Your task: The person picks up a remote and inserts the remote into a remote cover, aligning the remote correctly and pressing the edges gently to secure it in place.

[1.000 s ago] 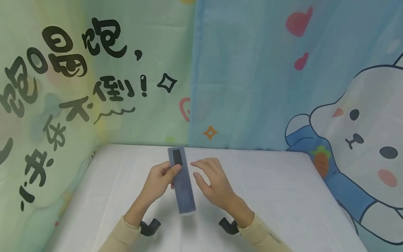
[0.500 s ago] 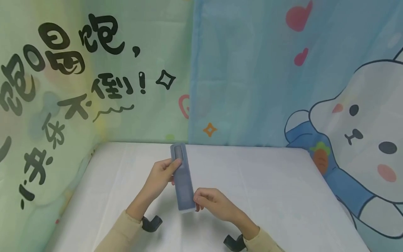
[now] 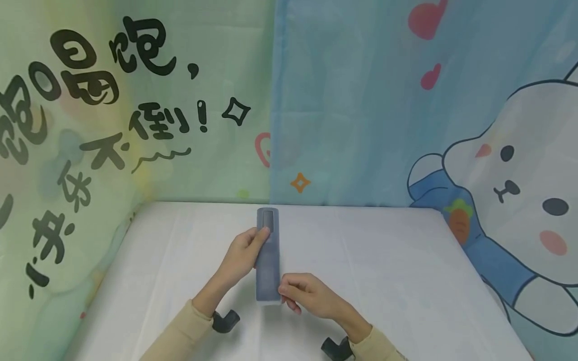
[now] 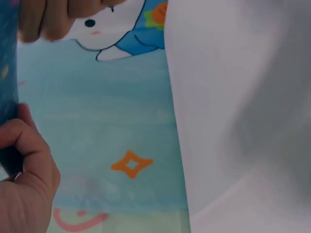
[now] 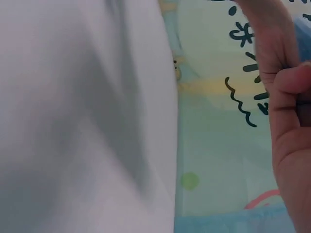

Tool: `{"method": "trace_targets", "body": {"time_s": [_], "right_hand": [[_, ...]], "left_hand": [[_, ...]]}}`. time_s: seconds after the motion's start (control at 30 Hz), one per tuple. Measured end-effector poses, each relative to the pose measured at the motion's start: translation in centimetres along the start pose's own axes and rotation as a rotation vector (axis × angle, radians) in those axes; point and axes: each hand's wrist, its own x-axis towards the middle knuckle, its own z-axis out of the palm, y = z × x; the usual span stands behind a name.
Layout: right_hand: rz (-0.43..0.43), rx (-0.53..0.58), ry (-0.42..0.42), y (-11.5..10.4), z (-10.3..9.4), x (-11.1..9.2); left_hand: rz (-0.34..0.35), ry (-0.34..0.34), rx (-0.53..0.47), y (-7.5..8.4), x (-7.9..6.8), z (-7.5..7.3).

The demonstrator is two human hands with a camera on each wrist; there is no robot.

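A long, narrow blue-grey box (image 3: 268, 260) stands nearly vertical in the head view, with a rectangular recess near its upper end. My left hand (image 3: 241, 253) grips its upper left side, thumb across the front face and the other fingers behind, mostly hidden. At the lower right edge, my right hand (image 3: 311, 295) pinches the box between thumb and curled fingers. From the left wrist, only a strip of the box (image 4: 7, 73) shows, dark blue with light specks. The right wrist view catches a sliver of the box (image 5: 304, 41) at its right border.
A white-covered table (image 3: 384, 265) lies beneath the hands. Behind it hangs a printed curtain (image 3: 343, 100), green on the left and blue on the right. Dark curved pieces, one at the left wrist (image 3: 226, 321) and another at the right wrist (image 3: 336, 348), jut from the cuffs.
My right hand, first apart with spread fingers, has come down to the box's lower right edge and closed there. The box has turned more upright and shifted slightly right with my left hand.
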Motion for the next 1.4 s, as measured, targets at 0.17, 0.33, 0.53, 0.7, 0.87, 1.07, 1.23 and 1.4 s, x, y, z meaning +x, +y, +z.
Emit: {"method": "trace_targets", "body": {"time_s": [0.17,0.33,0.53,0.7,0.87,1.07,1.23,1.4], "right_hand": [[-0.092,0.044,0.024,1.0,0.4,0.1],[-0.096,0.038,0.119,1.5,1.0,0.3],[-0.069,-0.017,0.169,1.2,1.2,0.6],[-0.061,0.090,0.163,0.8,1.5,0.9],[0.054,0.067,0.301,0.5,2.2,1.6],[0.167,0.025,0.488,-0.2,2.5,2.4],[0.164,0.014,0.536,-0.8,2.1,3.4],[0.095,-0.014,0.447,-1.0,1.6,3.5]], "left_hand": [[0.039,-0.063,0.093,0.3,-0.3,1.0],[0.075,-0.041,0.145,0.1,-0.4,1.2],[0.067,-0.037,0.120,-0.1,-0.4,1.3],[0.060,-0.061,0.078,-0.2,-0.4,1.4],[0.061,-0.048,0.078,-0.4,0.2,1.2],[0.044,-0.103,0.078,0.0,1.1,0.8],[0.024,-0.088,0.020,0.4,1.2,0.5],[0.014,-0.011,-0.007,0.6,0.8,0.5]]}}
